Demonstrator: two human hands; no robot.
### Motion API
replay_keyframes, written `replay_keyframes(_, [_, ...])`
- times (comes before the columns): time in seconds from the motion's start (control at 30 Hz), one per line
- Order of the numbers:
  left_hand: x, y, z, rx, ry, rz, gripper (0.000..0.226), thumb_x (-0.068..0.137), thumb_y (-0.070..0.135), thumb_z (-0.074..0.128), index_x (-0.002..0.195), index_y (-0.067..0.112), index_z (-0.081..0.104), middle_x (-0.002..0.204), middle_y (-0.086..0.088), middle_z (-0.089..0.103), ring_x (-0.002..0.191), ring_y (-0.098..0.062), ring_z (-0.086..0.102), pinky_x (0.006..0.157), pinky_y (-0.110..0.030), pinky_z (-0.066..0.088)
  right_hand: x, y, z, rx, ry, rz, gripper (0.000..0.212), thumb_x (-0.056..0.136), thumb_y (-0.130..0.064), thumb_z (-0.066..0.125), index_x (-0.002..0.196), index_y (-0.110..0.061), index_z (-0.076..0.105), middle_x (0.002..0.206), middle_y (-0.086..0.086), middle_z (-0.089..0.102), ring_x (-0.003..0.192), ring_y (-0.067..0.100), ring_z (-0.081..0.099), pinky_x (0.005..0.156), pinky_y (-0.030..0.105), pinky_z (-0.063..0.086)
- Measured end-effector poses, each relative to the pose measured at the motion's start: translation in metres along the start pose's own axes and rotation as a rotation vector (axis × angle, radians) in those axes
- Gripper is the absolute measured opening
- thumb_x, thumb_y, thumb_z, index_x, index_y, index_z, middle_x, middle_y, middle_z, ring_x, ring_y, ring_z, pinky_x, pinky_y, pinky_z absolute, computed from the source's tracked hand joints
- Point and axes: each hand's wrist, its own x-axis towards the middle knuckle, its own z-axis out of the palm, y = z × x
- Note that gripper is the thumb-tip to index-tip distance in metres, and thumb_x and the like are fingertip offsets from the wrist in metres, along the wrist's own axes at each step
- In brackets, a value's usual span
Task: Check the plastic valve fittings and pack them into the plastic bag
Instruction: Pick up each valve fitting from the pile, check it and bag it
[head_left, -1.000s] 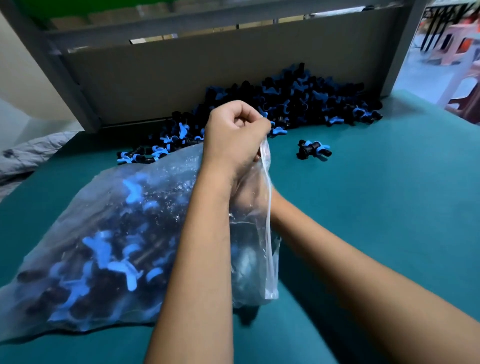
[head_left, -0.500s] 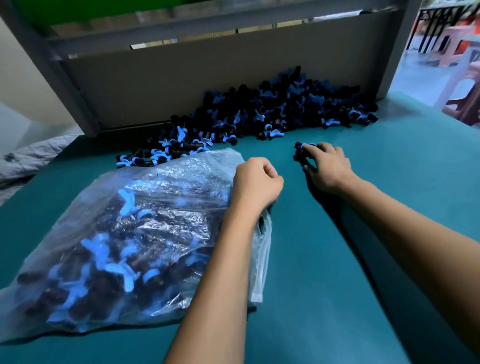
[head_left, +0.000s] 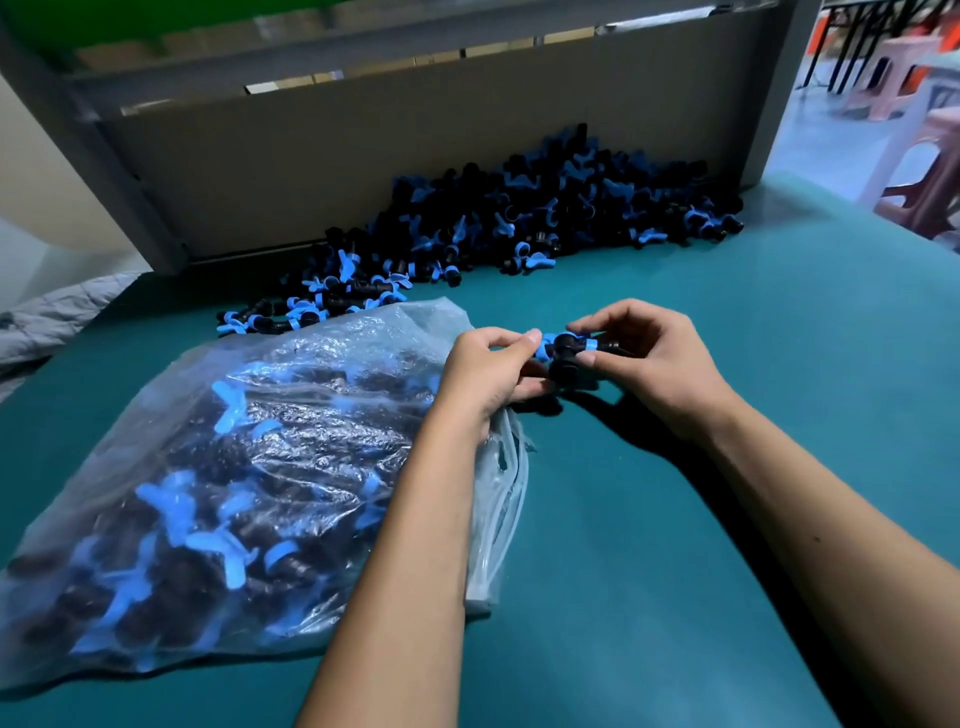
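Note:
A black valve fitting with blue handles (head_left: 563, 358) is held between both hands just above the teal table, right of the bag's mouth. My left hand (head_left: 488, 374) pinches its blue left end. My right hand (head_left: 644, 358) pinches its right part with thumb and fingers curled round it. A clear plastic bag (head_left: 249, 467), bulging with several black and blue fittings, lies on the table at the left under my left forearm. A large pile of loose fittings (head_left: 519, 223) lies at the back against the board.
A grey board in a metal frame (head_left: 363, 150) stands along the table's far edge. The teal table top (head_left: 727, 415) stretches to the right and front. Pink plastic stools (head_left: 930, 171) stand off the table at the far right. Grey cloth (head_left: 57, 317) lies at the left.
My right hand has picked the stray fitting off the table and brought it back to the bag's mouth. My left hand has let go of the bag's edge and now pinches the fitting too.

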Motion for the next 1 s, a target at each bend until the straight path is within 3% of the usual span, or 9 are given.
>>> replay_keyframes(0.1, [-0.004, 0.003, 0.000, -0.119, -0.029, -0.005, 0.008, 0.095, 0.000, 0.069, 0.087, 0.000, 0.068, 0.088, -0.014, 0.071, 0.064, -0.018, 0.073, 0.063, -0.020, 0.061, -0.003, 0.003, -0.003, 0.118, 0.001, 0.044, 0.033, 0.077, 0.002, 0.082, 0.103, -0.012, 0.068, 0.113, 0.007, 0.074, 0.088, 0.025, 0.069, 0.090, 0.043, 0.056])
replay_keyframes(0.27, [-0.009, 0.007, 0.000, -0.240, -0.096, -0.054, 0.008, 0.088, -0.008, 0.072, 0.089, -0.001, 0.069, 0.083, -0.016, 0.071, 0.065, -0.023, 0.072, 0.065, -0.019, 0.061, -0.004, 0.002, -0.003, 0.198, 0.041, 0.114, 0.024, 0.072, -0.018, 0.085, 0.092, -0.011, 0.074, 0.093, 0.019, 0.075, 0.077, 0.024, 0.071, 0.078, 0.036, 0.059])
replay_keyframes(0.43, [-0.009, 0.004, 0.004, -0.233, -0.075, -0.015, 0.017, 0.082, -0.011, 0.076, 0.085, 0.003, 0.067, 0.077, -0.017, 0.073, 0.064, -0.022, 0.072, 0.072, -0.023, 0.063, -0.002, 0.000, 0.002, 0.163, 0.019, 0.085, 0.008, 0.085, -0.013, 0.079, 0.091, -0.010, 0.075, 0.080, 0.009, 0.073, 0.066, 0.014, 0.064, 0.064, 0.021, 0.053])
replay_keyframes(0.63, [-0.004, 0.007, -0.005, -0.268, 0.030, 0.082, 0.017, 0.078, -0.013, 0.079, 0.083, 0.002, 0.071, 0.069, -0.011, 0.072, 0.061, -0.020, 0.071, 0.071, -0.022, 0.062, 0.001, 0.003, -0.003, 0.366, 0.248, 0.174, 0.012, 0.088, -0.014, 0.076, 0.078, -0.020, 0.079, 0.071, -0.001, 0.069, 0.067, 0.011, 0.060, 0.072, 0.027, 0.047])
replay_keyframes(0.7, [-0.004, 0.005, -0.004, -0.203, 0.013, 0.106, 0.020, 0.076, -0.013, 0.081, 0.082, 0.003, 0.072, 0.070, -0.009, 0.073, 0.064, -0.020, 0.071, 0.071, -0.023, 0.062, 0.000, 0.003, -0.003, 0.299, 0.192, 0.132, 0.004, 0.083, -0.017, 0.081, 0.081, -0.020, 0.079, 0.072, 0.000, 0.072, 0.065, 0.010, 0.061, 0.069, 0.025, 0.049])
replay_keyframes(0.83, [-0.008, 0.001, -0.005, -0.057, -0.062, 0.118, 0.022, 0.075, -0.010, 0.084, 0.081, 0.008, 0.072, 0.072, -0.007, 0.074, 0.072, -0.023, 0.069, 0.080, -0.033, 0.062, -0.004, 0.003, 0.005, 0.086, -0.022, 0.076, 0.013, 0.080, -0.010, 0.084, 0.082, -0.021, 0.078, 0.082, 0.008, 0.077, 0.068, 0.014, 0.068, 0.068, 0.027, 0.057])
replay_keyframes(0.9, [-0.007, 0.001, -0.006, -0.044, -0.060, 0.124, 0.021, 0.075, -0.009, 0.084, 0.082, 0.008, 0.073, 0.074, -0.007, 0.074, 0.075, -0.023, 0.070, 0.084, -0.033, 0.061, -0.004, 0.002, 0.005, 0.086, -0.020, 0.074, 0.011, 0.081, -0.011, 0.083, 0.083, -0.021, 0.078, 0.084, 0.009, 0.077, 0.069, 0.015, 0.069, 0.068, 0.027, 0.058])
replay_keyframes(1.0, [-0.006, 0.004, -0.006, -0.098, -0.001, 0.141, 0.018, 0.078, -0.010, 0.081, 0.081, 0.006, 0.072, 0.071, -0.007, 0.071, 0.068, -0.019, 0.069, 0.070, -0.023, 0.060, -0.001, 0.005, 0.001, 0.140, 0.158, 0.070, 0.006, 0.084, -0.014, 0.081, 0.089, -0.016, 0.078, 0.077, 0.001, 0.075, 0.066, 0.010, 0.065, 0.064, 0.021, 0.053])
